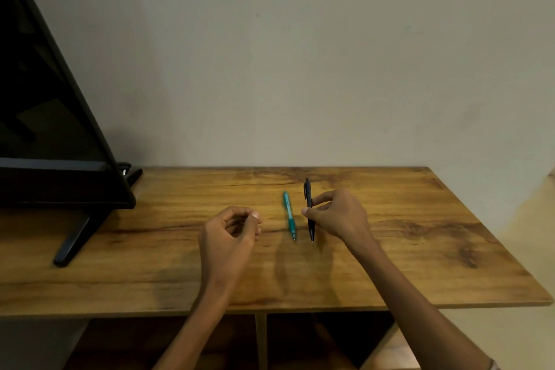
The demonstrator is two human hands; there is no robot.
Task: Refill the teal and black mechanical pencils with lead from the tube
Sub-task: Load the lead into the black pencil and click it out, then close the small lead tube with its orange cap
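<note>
At the far left stood a dark screen (51, 105) on its black foot, set on the wooden table (420, 249) close against the pale wall (300, 54).

Moving right, my left hand (231, 234) hovered over the middle of the table with its fingers curled in toward the thumb. Whether it pinched something small, such as a lead or a cap, I could not tell; nothing clear showed between the fingertips.

Just to the right of that hand lay the teal pencil (289, 215), flat on the wood, tip pointing toward me and free of both hands. Beside it, nearly parallel, was the black pencil (309, 213), tip also toward me. My right hand (339, 216) held that one, thumb and forefinger pinching its barrel about midway; whether the pencil rested on the table or was raised a little off it I could not say.

The lead tube I could not find anywhere in view, unless it was hidden inside my left hand.

As for progress, both pencils looked whole, with clips and tips in place, and no loose lead showed on the table. I judged that either the refilling had not started or it was finished and the black pencil was being set down. From this view alone I could not settle which.
</note>
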